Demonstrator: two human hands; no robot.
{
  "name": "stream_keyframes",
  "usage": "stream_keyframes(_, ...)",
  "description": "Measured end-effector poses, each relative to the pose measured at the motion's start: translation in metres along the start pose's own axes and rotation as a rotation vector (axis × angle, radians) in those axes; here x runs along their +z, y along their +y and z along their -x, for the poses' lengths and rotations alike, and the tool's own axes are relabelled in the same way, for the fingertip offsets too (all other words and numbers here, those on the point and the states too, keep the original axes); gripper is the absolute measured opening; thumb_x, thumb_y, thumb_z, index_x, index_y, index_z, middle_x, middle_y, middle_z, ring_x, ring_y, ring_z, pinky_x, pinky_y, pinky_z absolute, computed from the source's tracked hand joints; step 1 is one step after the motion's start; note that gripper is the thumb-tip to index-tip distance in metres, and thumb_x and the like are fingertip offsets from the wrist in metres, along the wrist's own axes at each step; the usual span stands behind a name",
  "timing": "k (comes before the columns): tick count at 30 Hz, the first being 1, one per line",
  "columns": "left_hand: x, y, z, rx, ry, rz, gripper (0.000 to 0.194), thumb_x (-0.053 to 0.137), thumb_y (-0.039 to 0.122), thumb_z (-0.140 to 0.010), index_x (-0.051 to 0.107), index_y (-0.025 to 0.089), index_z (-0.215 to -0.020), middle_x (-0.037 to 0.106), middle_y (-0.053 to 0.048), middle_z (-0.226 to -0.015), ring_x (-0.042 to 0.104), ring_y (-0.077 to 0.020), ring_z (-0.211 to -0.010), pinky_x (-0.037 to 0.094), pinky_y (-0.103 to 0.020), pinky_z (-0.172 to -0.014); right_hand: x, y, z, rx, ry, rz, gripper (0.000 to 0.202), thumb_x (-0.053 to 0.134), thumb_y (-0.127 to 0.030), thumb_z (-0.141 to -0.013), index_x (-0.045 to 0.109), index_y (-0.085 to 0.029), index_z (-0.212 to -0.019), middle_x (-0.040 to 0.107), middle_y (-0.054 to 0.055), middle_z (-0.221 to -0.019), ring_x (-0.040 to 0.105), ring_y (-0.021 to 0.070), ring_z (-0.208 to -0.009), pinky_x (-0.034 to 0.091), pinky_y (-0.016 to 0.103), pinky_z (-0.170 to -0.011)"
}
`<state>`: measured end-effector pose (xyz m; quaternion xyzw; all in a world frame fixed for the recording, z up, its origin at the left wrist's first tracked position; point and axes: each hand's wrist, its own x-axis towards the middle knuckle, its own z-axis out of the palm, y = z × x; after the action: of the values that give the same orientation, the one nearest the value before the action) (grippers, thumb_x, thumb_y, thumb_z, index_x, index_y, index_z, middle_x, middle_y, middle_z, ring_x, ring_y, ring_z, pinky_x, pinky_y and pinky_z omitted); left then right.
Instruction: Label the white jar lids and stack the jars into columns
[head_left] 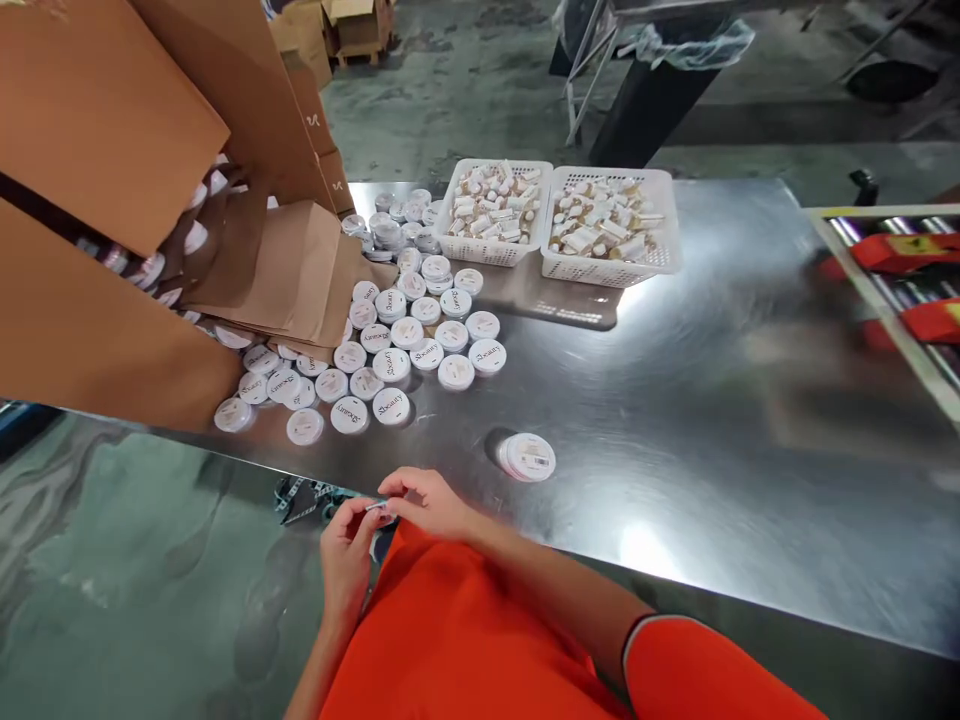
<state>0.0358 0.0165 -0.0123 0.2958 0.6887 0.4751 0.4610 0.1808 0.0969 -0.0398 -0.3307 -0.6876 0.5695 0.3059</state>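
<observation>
My left hand (350, 555) and my right hand (431, 505) meet just off the table's near edge, close to my body. A small whitish item (377, 507) is pinched between the fingertips of both; it is too small to make out. On the metal table (675, 420), a short stack of round white containers (529, 457) stands to the right of my hands. Many more round white-lidded containers (391, 406) lie spread beyond them to the left, several marked "beauty".
A large open cardboard box (97, 300) at the left spills containers. Two white baskets (491, 250) (600, 272) of small bottles stand at the far edge. At the right is a roller rack (885, 300) with red items. A black bin (652, 105) stands behind the table.
</observation>
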Motion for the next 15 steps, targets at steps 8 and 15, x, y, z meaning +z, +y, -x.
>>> stream_keyframes(8, -0.027, -0.007, 0.005, -0.020, 0.230, -0.004, 0.037, 0.074, 0.051, -0.064, 0.071, 0.016, -0.076, 0.073, -0.008, -0.085, 0.070, -0.0203, -0.070, 0.059, -0.033, -0.067, -0.012, 0.086, -0.112, 0.315, 0.097, 0.825, 0.049, 0.067, -0.019, -0.077, 0.056, -0.010, -0.123, 0.043, 0.024, -0.143, 0.042, 0.0369, -0.129, 0.039, 0.048, -0.100)
stream_keyframes(15, -0.039, -0.010, 0.015, -0.106, 0.279, -0.034, 0.037, 0.074, 0.052, -0.063, 0.073, 0.017, -0.074, 0.075, -0.006, -0.074, 0.071, -0.0222, -0.070, 0.059, -0.033, -0.069, 0.006, 0.122, -0.143, 0.344, 0.093, 0.810, 0.071, 0.075, -0.009, -0.062, 0.051, -0.013, -0.130, 0.037, 0.024, -0.148, 0.033, 0.0397, -0.134, 0.033, 0.051, -0.104)
